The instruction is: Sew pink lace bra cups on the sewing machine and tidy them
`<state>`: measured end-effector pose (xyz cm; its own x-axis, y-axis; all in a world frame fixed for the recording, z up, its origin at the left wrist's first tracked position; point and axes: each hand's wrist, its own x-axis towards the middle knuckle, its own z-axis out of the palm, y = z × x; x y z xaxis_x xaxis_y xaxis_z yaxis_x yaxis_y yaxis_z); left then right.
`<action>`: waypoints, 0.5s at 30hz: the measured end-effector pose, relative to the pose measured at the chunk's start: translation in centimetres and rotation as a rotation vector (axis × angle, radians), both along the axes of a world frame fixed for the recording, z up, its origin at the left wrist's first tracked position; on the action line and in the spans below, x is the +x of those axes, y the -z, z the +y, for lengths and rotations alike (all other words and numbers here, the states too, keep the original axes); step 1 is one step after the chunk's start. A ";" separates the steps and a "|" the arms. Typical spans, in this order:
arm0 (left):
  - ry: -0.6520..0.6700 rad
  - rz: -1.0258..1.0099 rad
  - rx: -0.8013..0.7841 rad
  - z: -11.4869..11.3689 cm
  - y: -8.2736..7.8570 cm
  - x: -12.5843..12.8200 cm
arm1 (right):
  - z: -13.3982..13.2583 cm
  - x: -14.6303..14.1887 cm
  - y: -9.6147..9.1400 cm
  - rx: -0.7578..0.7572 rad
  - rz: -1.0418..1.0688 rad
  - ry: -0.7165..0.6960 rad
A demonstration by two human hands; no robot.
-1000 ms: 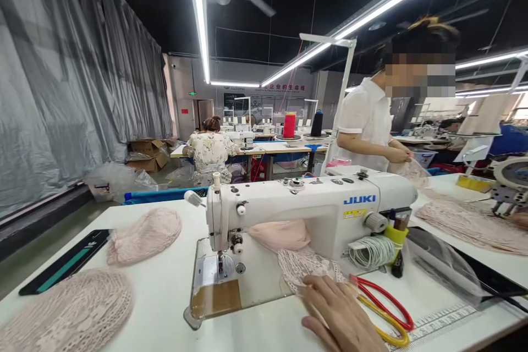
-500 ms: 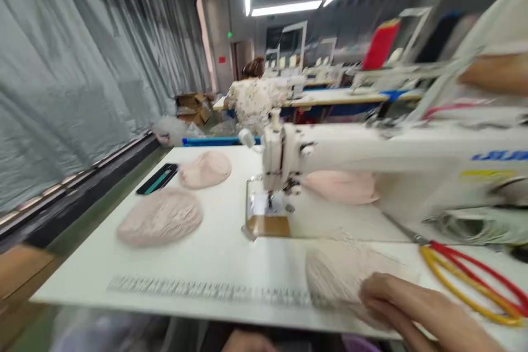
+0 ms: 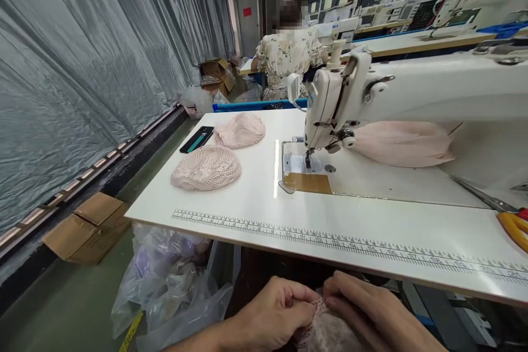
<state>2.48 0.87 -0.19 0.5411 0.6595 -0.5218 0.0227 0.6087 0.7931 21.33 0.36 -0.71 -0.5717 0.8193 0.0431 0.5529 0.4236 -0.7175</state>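
Observation:
Below the table's front edge, my left hand (image 3: 270, 316) and my right hand (image 3: 367, 313) are both closed on a pink lace piece (image 3: 325, 330), pinching it between them in my lap. A white sewing machine (image 3: 412, 99) stands on the white table (image 3: 256, 203) above my hands, with folded pink fabric (image 3: 400, 143) under its arm. Two pink lace pieces (image 3: 206, 168) lie at the table's left, one behind the other (image 3: 241, 129).
A dark phone (image 3: 197, 139) lies by the lace pieces. Scissors with yellow and red handles (image 3: 513, 223) show at the right edge. Plastic bags (image 3: 173, 280) and a cardboard box (image 3: 88, 225) sit on the floor left. A person in a floral top (image 3: 286, 55) sits ahead.
The view swung down and left. My right hand drew the lace piece off the table into my lap, and my left hand came into view and took hold of it too.

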 end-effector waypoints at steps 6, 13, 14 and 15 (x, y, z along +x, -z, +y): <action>-0.033 -0.048 -0.057 -0.2 0.0 -1.0 | -0.1 -0.3 0.6 -0.018 -0.037 -0.053; 0.024 0.083 0.024 -0.4 0.1 -0.9 | 0.3 -0.8 -0.1 -0.022 -0.016 -0.081; 0.016 0.111 0.023 -0.4 0.3 -0.9 | 0.4 -0.8 0.0 -0.054 -0.006 -0.068; 0.008 0.139 0.029 -0.3 0.5 -1.0 | 0.3 -0.7 0.1 -0.107 -0.003 -0.044</action>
<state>1.47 0.56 -0.73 0.4704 0.6712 -0.5729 0.1386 0.5849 0.7992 20.63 0.71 -0.77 -0.6074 0.7931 -0.0448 0.5377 0.3690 -0.7581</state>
